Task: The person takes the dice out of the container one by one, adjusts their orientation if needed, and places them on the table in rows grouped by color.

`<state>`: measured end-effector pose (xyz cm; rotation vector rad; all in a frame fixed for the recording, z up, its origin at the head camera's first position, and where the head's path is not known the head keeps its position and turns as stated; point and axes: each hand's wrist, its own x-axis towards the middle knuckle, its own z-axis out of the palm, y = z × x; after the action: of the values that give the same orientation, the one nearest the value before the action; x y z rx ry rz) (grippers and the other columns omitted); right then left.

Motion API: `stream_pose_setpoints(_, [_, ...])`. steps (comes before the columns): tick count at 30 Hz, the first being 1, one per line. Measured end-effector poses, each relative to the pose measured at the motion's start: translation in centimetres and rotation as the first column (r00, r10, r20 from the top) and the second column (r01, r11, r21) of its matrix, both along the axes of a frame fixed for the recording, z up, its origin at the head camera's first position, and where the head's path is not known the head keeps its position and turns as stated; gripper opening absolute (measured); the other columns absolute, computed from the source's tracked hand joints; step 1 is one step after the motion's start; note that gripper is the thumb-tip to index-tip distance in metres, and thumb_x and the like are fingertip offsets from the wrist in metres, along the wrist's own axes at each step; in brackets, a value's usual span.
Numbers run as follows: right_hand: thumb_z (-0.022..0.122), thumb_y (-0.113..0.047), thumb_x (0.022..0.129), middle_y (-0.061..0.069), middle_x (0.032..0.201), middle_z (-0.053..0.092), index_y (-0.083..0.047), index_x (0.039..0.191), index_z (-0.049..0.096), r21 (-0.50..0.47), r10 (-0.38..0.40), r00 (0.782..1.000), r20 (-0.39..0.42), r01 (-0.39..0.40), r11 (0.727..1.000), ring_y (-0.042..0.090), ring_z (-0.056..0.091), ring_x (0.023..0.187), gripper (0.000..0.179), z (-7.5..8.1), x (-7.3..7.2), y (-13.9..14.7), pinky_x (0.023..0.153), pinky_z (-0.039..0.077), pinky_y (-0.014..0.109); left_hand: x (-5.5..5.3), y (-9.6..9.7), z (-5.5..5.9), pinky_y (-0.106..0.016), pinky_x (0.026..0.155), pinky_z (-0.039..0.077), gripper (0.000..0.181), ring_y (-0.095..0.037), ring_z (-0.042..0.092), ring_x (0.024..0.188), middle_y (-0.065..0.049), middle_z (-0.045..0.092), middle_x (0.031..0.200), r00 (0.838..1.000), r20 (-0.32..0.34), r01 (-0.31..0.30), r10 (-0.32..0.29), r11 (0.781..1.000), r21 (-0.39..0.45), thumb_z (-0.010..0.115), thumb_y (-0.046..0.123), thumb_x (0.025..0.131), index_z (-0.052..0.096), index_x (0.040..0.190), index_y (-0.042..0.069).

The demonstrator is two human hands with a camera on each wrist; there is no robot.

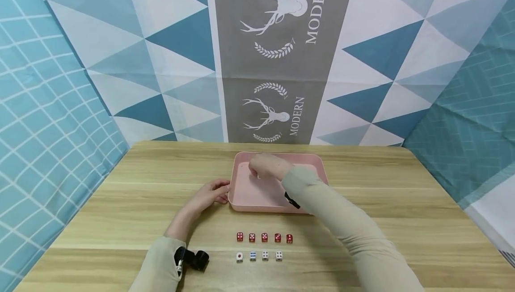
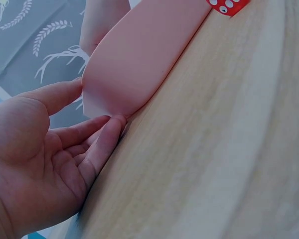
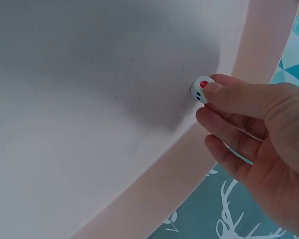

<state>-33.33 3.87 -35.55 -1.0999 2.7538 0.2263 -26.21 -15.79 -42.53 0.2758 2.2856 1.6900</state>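
Observation:
A shallow pink tray (image 1: pixel 257 198) lies on the wooden table. My left hand (image 1: pixel 211 193) holds its left side; in the left wrist view the thumb touches the upper edge and the fingertips meet the wall near the tabletop. Inside the tray, toward its far left corner, my right hand (image 1: pixel 268 167) pinches a white die (image 3: pixel 200 89) between thumb and fingers. One red pip and two dark pips show on that die. It is close to the tray floor; whether it touches cannot be told.
In front of the tray, a row of several red dice (image 1: pixel 264 237) lies on the wooden table (image 1: pixel 161 171). Nearer to me is a row of several white dice (image 1: pixel 265 255). A patterned cloth (image 1: pixel 181 59) hangs behind the table.

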Motion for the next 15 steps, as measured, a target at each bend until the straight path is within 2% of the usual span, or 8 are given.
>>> stream_pose_setpoints(6, [0.060, -0.004, 0.074, -0.003, 0.084, 0.056, -0.011, 0.087, 0.063, 0.000, -0.026, 0.999, 0.043, 0.026, 1.000, 0.011, 0.049, 0.076, 0.016, 1.6, 0.6, 0.5, 0.065, 0.043, 0.023, 0.0, -0.1, 0.1, -0.029, 0.068, 0.048, 0.044, -0.017, 0.055, 0.072, -0.012, 0.056, 0.090, 1.000, 0.007, -0.026, 0.026, 1.000, 0.014, 0.050, 0.028, 0.085, 0.045, 0.118, -0.001])
stream_pose_setpoints(9, [0.058, -0.004, 0.074, -0.002, 0.086, 0.057, -0.010, 0.089, 0.063, -0.012, -0.025, 0.999, 0.045, 0.025, 1.000, 0.011, 0.051, 0.079, 0.017, 2.5, 1.0, 1.1, 0.067, 0.043, 0.024, 0.1, -0.2, 0.1, -0.029, 0.067, 0.048, 0.043, -0.017, 0.055, 0.071, -0.012, 0.056, 0.088, 1.000, 0.008, -0.023, 0.023, 0.999, 0.031, 0.050, 0.026, 0.085, 0.045, 0.118, -0.001])
stream_pose_setpoints(15, [0.055, -0.005, 0.073, -0.001, 0.081, 0.057, -0.008, 0.085, 0.063, -0.132, 0.029, 0.999, 0.036, -0.024, 0.991, 0.010, 0.050, 0.074, 0.015, 3.5, 2.4, 2.8, 0.066, 0.042, 0.023, 0.1, -0.2, -0.1, -0.029, 0.067, 0.048, 0.043, -0.017, 0.055, 0.071, -0.012, 0.055, 0.088, 1.000, 0.004, -0.001, 0.001, 0.999, 0.044, 0.048, 0.025, 0.086, 0.043, 0.118, -0.003])
